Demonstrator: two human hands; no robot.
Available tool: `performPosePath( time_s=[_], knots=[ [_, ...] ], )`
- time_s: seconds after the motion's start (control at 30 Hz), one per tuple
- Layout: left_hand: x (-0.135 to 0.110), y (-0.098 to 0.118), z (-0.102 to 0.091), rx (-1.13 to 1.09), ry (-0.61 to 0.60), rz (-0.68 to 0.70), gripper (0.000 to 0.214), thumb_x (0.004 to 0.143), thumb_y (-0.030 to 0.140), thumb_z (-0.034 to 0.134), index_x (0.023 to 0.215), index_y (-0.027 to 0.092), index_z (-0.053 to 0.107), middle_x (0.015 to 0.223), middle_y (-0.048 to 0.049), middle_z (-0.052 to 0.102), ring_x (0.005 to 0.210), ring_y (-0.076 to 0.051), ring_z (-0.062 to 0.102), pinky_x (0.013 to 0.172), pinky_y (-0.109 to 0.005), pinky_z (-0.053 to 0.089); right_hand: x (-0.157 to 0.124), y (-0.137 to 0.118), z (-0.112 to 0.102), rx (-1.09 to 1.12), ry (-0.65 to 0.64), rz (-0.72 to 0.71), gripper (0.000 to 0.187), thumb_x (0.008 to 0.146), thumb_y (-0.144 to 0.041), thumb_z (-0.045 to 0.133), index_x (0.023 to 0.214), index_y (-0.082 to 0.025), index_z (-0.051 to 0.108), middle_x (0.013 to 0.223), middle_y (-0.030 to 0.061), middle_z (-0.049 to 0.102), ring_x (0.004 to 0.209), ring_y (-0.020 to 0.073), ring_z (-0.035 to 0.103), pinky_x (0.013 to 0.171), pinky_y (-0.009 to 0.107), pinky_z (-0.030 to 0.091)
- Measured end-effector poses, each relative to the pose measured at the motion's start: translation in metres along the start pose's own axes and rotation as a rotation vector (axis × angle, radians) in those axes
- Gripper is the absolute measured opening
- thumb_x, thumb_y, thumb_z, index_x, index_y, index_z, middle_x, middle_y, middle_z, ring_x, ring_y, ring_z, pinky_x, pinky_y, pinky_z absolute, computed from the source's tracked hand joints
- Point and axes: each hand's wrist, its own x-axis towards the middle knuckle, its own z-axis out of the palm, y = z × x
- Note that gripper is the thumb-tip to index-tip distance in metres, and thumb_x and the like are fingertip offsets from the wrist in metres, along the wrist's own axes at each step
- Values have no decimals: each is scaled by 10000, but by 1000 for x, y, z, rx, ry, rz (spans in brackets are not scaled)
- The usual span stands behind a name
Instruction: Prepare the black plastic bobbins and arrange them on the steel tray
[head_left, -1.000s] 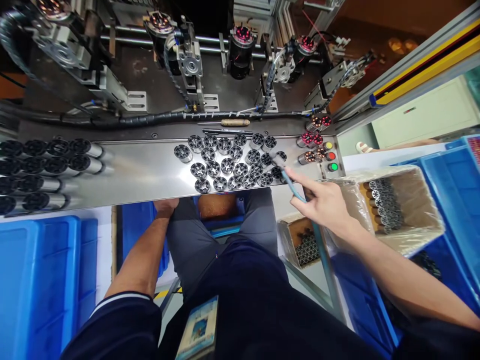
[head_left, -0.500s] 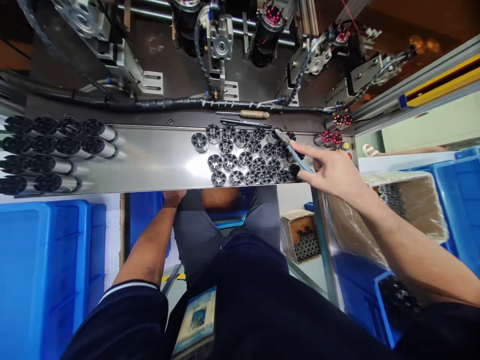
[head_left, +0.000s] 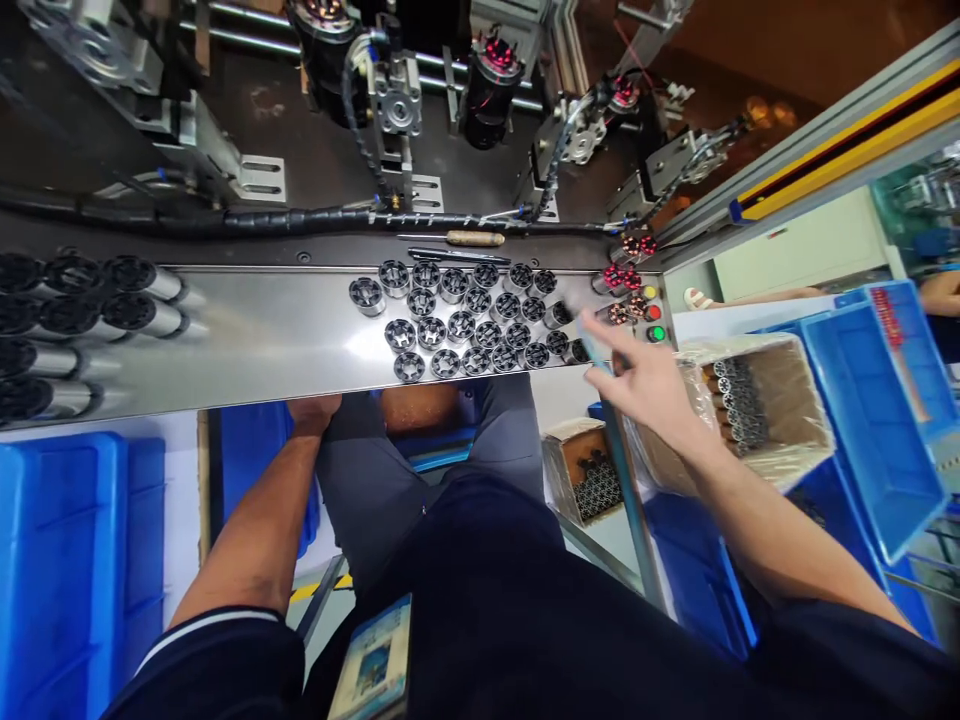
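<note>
My right hand (head_left: 637,380) is closed around the light-blue handles of a pair of pliers (head_left: 595,345), just over the right end of the group of short metal cylinders (head_left: 487,335). Motion smears the pliers' jaws, so I cannot tell whether they touch a cylinder. Each cylinder stands upright, with a black slotted insert in its top. My left hand (head_left: 313,408) is low by my left thigh, under the front edge of the steel shelf (head_left: 277,335); its fingers are hidden.
More cylinders (head_left: 131,310) crowd the shelf's left end. A wooden-handled tool (head_left: 476,238) and a black pen (head_left: 461,256) lie behind the group. Copper-wound parts (head_left: 619,280) and push buttons (head_left: 655,313) are at the right. Blue crates (head_left: 60,560) and a lined carton (head_left: 802,400) flank me.
The view has swung to the right, so the shelf appears shifted left. My right hand and the pliers have drawn slightly away rightward from the back-row cylinders. My left hand stays low.
</note>
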Motion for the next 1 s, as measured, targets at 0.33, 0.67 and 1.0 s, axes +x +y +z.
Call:
performPosePath(
  time_s=[0.33, 0.67, 1.0],
  knots=[
    [-4, 19, -4, 83, 19, -81, 576, 1181, 496, 858, 1661, 196, 751, 1740, -174, 717, 1590, -375, 725, 1364, -673, 627, -50, 12, -2, 51, -21, 30, 807, 875, -345, 736, 1659, -204, 868, 593, -89, 437, 599, 150, 342, 683, 313, 460],
    [-12, 53, -15, 65, 8, -314, 548, 1179, 493, 859, 1628, 189, 773, 1748, -175, 719, 1651, -386, 689, 1417, -701, 574, -88, 31, 15, 164, 41, 112, 808, 889, -387, 732, 1659, -182, 863, 601, -103, 357, 623, 149, 302, 700, 310, 453],
    [-134, 177, 21, -618, -365, -152, 562, 1216, 636, 764, 1591, 217, 775, 1575, -163, 798, 1374, -297, 806, 1249, -562, 695, -127, -19, 48, 444, -90, 66, 1030, 987, -354, 740, 1975, -205, 489, 648, -109, 525, 594, 154, 464, 667, 286, 504]
  ],
)
